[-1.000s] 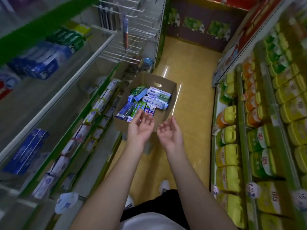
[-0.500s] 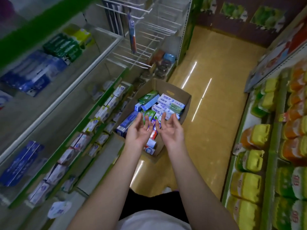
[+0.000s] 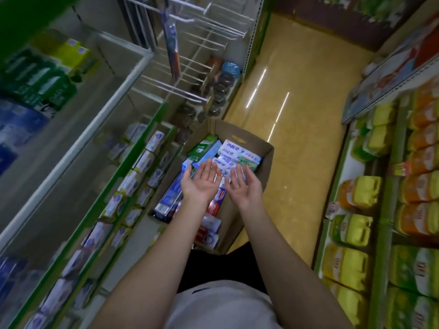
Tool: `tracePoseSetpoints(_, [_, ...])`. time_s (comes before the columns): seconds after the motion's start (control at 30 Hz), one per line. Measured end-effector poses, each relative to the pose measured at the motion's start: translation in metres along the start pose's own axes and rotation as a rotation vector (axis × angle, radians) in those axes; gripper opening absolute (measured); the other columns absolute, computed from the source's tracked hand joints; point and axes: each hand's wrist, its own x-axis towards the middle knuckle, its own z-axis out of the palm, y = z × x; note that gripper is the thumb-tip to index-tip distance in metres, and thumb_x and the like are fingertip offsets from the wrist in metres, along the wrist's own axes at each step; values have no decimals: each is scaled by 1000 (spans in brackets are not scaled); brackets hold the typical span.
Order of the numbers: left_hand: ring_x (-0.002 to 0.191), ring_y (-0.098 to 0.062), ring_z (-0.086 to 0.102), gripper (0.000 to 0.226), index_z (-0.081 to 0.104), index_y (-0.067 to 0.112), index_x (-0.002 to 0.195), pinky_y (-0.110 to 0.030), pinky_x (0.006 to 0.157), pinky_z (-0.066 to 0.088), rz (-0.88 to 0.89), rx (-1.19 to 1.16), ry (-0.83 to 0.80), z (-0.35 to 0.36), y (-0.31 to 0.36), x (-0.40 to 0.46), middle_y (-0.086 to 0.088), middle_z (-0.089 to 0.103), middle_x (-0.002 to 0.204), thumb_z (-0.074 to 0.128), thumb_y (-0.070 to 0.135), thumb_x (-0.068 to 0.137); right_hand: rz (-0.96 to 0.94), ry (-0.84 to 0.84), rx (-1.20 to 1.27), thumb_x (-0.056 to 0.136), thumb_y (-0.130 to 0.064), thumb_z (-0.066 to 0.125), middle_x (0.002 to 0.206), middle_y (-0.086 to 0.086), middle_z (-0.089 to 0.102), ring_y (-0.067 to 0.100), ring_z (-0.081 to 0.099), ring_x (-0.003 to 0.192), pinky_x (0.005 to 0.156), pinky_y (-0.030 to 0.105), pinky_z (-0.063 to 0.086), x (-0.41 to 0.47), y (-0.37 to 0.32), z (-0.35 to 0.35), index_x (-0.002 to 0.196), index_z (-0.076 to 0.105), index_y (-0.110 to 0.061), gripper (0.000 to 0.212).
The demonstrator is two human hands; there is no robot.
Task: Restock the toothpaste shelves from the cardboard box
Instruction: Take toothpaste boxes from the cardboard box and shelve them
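Head cam looking down the aisle, and honestly I'm barely started: the cardboard box (image 3: 263, 162) sits on the floor right ahead of me, just beside the bottom of the toothpaste shelves (image 3: 133, 186) on my left, and it looks pretty much full of toothpaste cartons (image 3: 229, 151), white-and-blue ones on top, a green one at the far left corner, a long blue one along the left wall. Both hands are palm-up over the box with nothing in them, left hand (image 3: 202, 181) fingers spread and relaxed, right hand (image 3: 244, 186) the same with a bit of a curl. So I'd say nothing from this load is placed yet and everything is left to do. The lower shelf rows have cartons standing along the front, while the glass tiers higher up show big bare stretches next to the blue and green packs, so that's probably where stock goes. Around me: wire peg hooks (image 3: 190, 55) sticking out past the shelves with a toothbrush pack (image 3: 172, 43) hanging, which I could snag reaching up, and yellow and orange bags (image 3: 356, 193) on the opposite rack making the aisle kinda tight.
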Motion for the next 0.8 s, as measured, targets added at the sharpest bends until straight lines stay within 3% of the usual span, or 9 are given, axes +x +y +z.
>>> tracePoseSetpoints(0.13, [103,-31,68,46,58,5,122,-43,88,50,-19,-19,76,10,-1,31,-18,74,106,46,44,101,0,106,1,102,-21,59,123,5,65,18,63,107,106,35,46,1,-24,12,112,65,-10,16])
tracePoseSetpoints(0.2, [107,-33,66,50,56,4,129,-44,90,50,-31,-7,64,20,-1,45,-20,72,112,46,45,102,2,136,-32,102,-18,58,114,5,64,18,63,101,103,35,47,13,-37,20,117,64,-7,19])
tracePoseSetpoints(0.27, [106,-34,66,51,56,4,129,-44,89,51,-24,-24,91,31,-4,59,-20,70,114,45,46,103,-13,156,-92,103,-11,56,118,7,60,19,62,104,101,36,48,34,-44,20,131,56,-6,29])
tracePoseSetpoints(0.37, [104,-35,66,50,55,3,128,-44,84,52,8,17,160,47,-16,84,-20,68,116,44,45,103,-60,146,-374,101,5,50,122,14,55,22,59,109,106,40,48,68,-48,24,133,53,-5,34])
tracePoseSetpoints(0.5, [109,-36,65,42,56,4,113,-44,91,53,92,230,202,64,-31,118,-20,66,121,44,43,104,-21,212,-578,94,6,59,125,19,64,26,64,104,76,30,54,124,-60,25,107,66,-13,25])
tracePoseSetpoints(0.57, [113,-35,64,39,56,6,106,-45,102,51,119,331,272,64,-34,137,-19,65,125,43,43,105,9,222,-614,91,3,63,122,16,67,28,64,107,81,33,57,156,-69,22,104,69,-13,21])
tracePoseSetpoints(0.63, [112,-34,65,38,54,7,109,-46,108,47,111,372,332,58,-33,156,-18,64,128,45,43,104,12,225,-667,93,2,62,102,7,68,26,64,99,84,33,55,178,-78,21,104,68,-13,20])
tracePoseSetpoints(0.7, [108,-32,65,38,53,7,113,-47,107,47,95,430,386,51,-35,173,-17,64,127,45,43,104,16,204,-812,97,1,57,92,0,62,22,59,90,72,25,50,196,-88,20,112,63,-15,22])
tracePoseSetpoints(0.8, [101,-29,66,38,54,7,116,-43,95,54,69,526,453,46,-49,195,-15,65,122,47,43,104,72,154,-1128,99,-5,52,114,8,60,20,57,97,68,23,45,229,-97,13,133,57,-9,36])
